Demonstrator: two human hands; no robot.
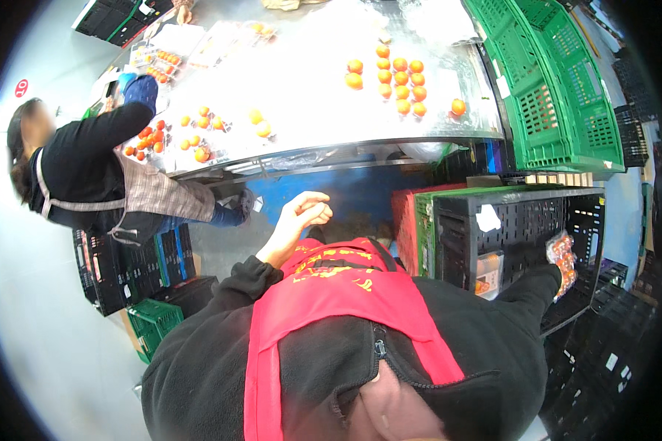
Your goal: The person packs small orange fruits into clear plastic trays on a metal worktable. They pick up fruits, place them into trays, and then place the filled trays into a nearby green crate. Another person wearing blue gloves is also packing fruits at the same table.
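My left hand (304,214) is held in front of the red apron (353,286), its fingers loosely bent and apart with nothing in them. My right arm reaches into a black plastic crate (521,223) at the right. At its cuff is a clear-wrapped pack of red-orange fruit (561,259); the right hand itself is hidden, so its grip is unclear. Another pack with a printed label (489,273) stands against the crate's near left part. Orange round fruits (401,78) sit in rows on the shiny worktable (309,99), with a single one (458,107) near its right end.
A co-worker in a checked apron (163,184) stands at the left of the table, near red fruits (149,138) and filled packs (165,63). Large green crates (540,110) border the table's right end. Stacked black crates (127,270) and a green crate (153,325) stand at lower left.
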